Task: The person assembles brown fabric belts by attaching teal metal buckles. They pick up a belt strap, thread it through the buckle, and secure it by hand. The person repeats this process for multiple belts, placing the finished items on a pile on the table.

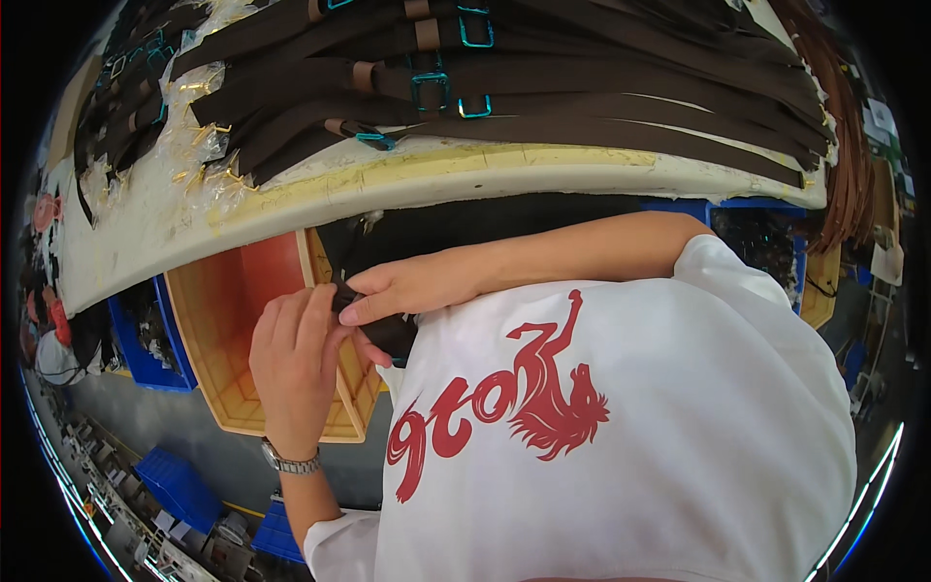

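Note:
My left hand (296, 351), with a metal watch (291, 458) at its wrist, has its fingers closed on a dark strap (393, 335). From the other side my right hand (393, 291) pinches the same strap, its thumb lying along it. The two hands meet beside the table's near edge, close in front of my white shirt. Between the fingers only a small dark part of the strap shows; the rest hangs below the right hand, partly hidden by it.
Dark brown straps (621, 82) with shiny blue-green buckles lie in layers across the white table (291, 215). Clear plastic wrap (199, 126) is at their left. An orange-yellow crate (208, 339) stands under the edge, beside a blue bin (136, 354). Brown cords hang at the right.

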`<state>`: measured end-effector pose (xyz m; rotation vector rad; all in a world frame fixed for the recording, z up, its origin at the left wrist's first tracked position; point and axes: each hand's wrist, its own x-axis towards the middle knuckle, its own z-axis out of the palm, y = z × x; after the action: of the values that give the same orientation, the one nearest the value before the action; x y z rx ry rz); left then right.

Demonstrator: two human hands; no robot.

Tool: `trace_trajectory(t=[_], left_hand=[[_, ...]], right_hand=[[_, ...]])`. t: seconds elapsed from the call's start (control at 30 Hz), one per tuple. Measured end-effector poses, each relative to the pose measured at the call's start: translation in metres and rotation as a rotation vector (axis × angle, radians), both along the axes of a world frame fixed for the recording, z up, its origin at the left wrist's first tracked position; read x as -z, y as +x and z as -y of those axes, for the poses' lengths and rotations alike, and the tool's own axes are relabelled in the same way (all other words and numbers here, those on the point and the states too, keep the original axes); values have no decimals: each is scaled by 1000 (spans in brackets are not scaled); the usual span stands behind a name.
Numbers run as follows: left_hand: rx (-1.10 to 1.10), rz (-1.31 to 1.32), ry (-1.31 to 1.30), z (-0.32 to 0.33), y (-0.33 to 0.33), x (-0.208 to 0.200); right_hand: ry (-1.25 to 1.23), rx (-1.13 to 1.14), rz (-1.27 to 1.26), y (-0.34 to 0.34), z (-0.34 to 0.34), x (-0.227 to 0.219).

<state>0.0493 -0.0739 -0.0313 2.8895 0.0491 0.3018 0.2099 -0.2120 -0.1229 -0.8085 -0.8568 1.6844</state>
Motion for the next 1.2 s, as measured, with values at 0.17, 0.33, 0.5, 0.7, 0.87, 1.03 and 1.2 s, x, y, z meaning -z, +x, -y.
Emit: trace_trajectory(t=[0.17,0.33,0.5,0.7,0.87,1.03,1.2], left_hand=[[284,-195,49,-26,-8,-5],[-223,-500,-869,-42,-19,7],[-823,-68,-1716,-32,-41,38],[-651,97,-1106,-10,-54,42],[-583,416,-1299,6,-29,54],[-490,285,-1251,-1,-32,78],[-525,190,-1527,7,-28,64]], right_hand=[[8,-303,-63,-2,-16,11],[63,-225,275,-4,-18,-3],[218,223,950,6,-11,-16],[269,234,905,16,11,-24],[129,320,680,18,11,-41],[164,204,795,21,26,-45],[343,288,1103,25,36,-50]])
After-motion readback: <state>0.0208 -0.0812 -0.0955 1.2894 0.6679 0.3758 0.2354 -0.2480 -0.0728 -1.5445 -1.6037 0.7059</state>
